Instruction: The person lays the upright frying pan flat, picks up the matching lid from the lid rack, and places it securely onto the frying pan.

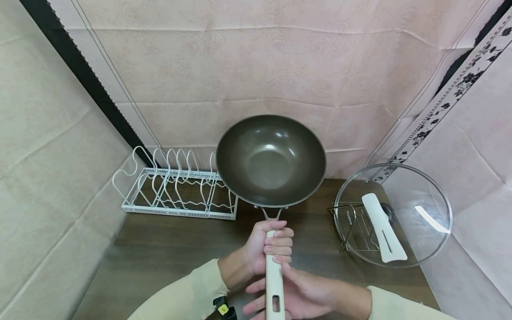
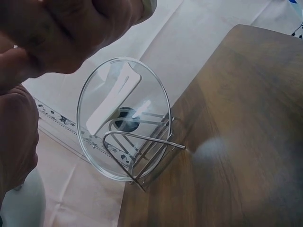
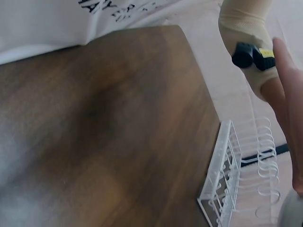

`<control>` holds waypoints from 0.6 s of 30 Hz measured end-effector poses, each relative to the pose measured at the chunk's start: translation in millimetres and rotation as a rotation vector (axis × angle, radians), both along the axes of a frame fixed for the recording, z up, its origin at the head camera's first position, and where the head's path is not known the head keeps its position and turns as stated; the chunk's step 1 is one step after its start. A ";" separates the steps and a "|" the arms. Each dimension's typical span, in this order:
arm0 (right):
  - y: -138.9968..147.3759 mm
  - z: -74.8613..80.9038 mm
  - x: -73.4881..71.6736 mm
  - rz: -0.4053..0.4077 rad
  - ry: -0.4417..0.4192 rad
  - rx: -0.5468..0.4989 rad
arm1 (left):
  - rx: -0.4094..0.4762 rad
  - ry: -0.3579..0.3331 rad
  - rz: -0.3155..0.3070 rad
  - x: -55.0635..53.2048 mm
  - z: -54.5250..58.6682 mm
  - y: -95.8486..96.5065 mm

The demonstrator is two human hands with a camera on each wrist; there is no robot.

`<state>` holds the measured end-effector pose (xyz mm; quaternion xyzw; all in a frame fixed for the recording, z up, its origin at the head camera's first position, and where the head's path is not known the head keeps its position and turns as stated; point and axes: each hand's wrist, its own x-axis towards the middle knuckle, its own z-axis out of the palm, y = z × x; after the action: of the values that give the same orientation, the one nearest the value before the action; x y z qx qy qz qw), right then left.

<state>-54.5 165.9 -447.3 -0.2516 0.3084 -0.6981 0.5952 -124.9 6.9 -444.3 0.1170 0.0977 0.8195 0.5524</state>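
A dark-coated wok (image 1: 270, 164) with a long cream handle (image 1: 274, 278) is held up above the wooden table, its inside facing the head camera. My left hand (image 1: 257, 249) grips the handle close to the pan, fingers wrapped over it. Lower down, my right hand (image 1: 306, 291) lies behind the handle with its fingers spread out past the left side. Its thumb points up along the handle near the left hand's fingers. In the left wrist view, the gripping hand (image 2: 71, 33) fills the upper left corner.
At right, a glass lid (image 1: 434, 195) with a white upright handle (image 1: 384, 229) leans in a metal wire stand (image 1: 346, 231). A white dish rack (image 1: 180, 212) stands at back left, beside the wok. Pale cloth walls (image 1: 256, 66) surround the wooden table (image 1: 160, 249).
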 end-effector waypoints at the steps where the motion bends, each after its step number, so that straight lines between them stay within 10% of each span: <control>1: 3.2 1.1 -1.2 0.016 0.013 0.013 | 0.002 0.002 -0.001 0.1 0.1 0.0; 18: 64.3 17.9 -33.3 0.103 0.184 0.105 | 0.029 -0.003 -0.024 -0.4 -0.7 -5.5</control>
<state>-87.7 230.2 -429.3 -0.2985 0.3846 -0.6233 0.6120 -125.3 1.4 -444.9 0.1249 0.0839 0.8144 0.5605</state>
